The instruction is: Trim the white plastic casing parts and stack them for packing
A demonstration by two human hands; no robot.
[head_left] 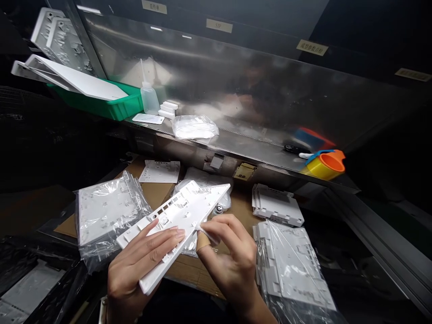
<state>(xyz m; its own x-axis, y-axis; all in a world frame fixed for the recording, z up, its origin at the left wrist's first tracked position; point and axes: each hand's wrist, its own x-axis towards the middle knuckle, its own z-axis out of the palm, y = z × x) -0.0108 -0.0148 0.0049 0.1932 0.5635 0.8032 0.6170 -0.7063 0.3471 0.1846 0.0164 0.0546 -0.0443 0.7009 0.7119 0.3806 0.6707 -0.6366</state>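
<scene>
Panel point(191, 210) is clasped by flattened left hand point(140, 261); cloth point(212, 235) is pinched by bent right hand point(232, 256). Panel is found white, slotted, tilted.

Metal shelf point(249, 145): four labels point(219, 25) above; one bottle point(150, 99), one plastic bag point(195, 128) upon it; one left hand point(138, 265), one right hand point(232, 252), one held panel point(189, 207) in front.
</scene>
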